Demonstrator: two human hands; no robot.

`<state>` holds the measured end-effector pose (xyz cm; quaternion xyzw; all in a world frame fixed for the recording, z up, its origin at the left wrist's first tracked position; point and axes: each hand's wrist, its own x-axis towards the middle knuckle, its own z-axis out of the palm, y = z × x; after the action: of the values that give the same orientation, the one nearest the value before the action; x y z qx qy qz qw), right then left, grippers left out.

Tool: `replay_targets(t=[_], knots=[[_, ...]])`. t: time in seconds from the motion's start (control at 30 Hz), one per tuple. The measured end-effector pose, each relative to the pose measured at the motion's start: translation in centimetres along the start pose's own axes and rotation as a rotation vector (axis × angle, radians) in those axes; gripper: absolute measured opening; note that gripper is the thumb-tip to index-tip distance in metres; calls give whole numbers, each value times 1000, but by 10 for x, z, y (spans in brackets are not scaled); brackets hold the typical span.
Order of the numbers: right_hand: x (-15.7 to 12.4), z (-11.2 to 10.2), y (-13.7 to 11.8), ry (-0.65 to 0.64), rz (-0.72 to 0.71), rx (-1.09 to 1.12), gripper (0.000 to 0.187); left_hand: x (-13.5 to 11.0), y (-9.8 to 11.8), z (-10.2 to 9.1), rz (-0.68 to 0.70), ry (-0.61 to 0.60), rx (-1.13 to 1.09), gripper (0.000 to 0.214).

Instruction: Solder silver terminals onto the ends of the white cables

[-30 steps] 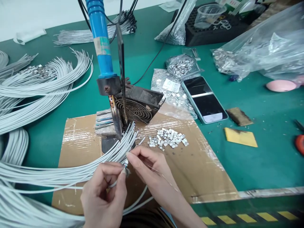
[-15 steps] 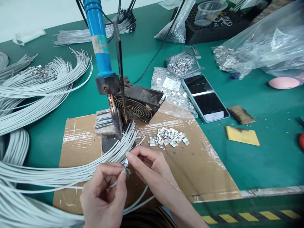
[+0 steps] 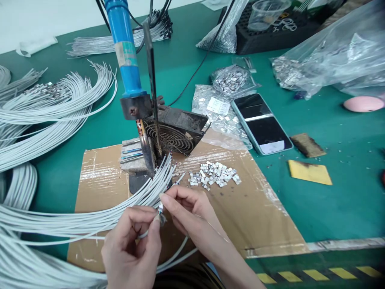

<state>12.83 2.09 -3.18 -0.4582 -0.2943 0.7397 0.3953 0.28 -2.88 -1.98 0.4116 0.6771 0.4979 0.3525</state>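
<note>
My left hand (image 3: 134, 243) pinches a pale grey cable (image 3: 143, 234) close to its end, where thin coloured wires show. Thumb and fingertips of my right hand (image 3: 188, 212) grip a small silvery metal connector (image 3: 160, 206) that meets those wires. Whether the wires sit inside the connector or only touch it, I cannot tell. Just beyond my hands lies a bundle of pale grey cables (image 3: 129, 210), its stripped ends under the soldering iron (image 3: 146, 154), which is clamped upright with a blue handle. To the right, several loose metal connectors (image 3: 214, 175) are scattered on the cardboard (image 3: 255, 216).
A dusty fan (image 3: 177, 130) stands behind the iron's tip. Coils of cable (image 3: 45, 108) cover the left side. Rightward are a phone (image 3: 262, 124), bags of metal parts (image 3: 231, 80), a yellow sponge (image 3: 309, 172), a brown sponge (image 3: 308, 145) and a black tray (image 3: 270, 38).
The view has shifted very slightly, so things on the right appear a little farther right. Both hands keep the same hold on the cable and the connector.
</note>
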Motion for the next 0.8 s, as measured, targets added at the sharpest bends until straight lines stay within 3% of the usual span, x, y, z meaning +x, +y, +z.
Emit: replay_targets(t=[0.37,0.47,0.53,0.6,0.67,0.73,0.8], knots=[[1,2,1,27,-12,-3,49,2,-3,-5,-13,-27,35,11],[-1,-6,3,126,-108,-41,44,0,-12,-12,-14,-136,58,14],[-4,-19,1,232,-199,-32,44,-5,-21,-18,5,-278,92,18],[-9,-37,-4,321,-277,28,49,-10,-32,-25,110,-434,146,20],[-14,-55,-10,391,-325,86,53,-14,-41,-34,321,-528,175,18],[-20,-69,-14,474,-364,123,46,-15,-49,-43,481,-503,224,18],[-26,-79,-15,558,-409,144,35,-11,-53,-54,564,-380,351,28]])
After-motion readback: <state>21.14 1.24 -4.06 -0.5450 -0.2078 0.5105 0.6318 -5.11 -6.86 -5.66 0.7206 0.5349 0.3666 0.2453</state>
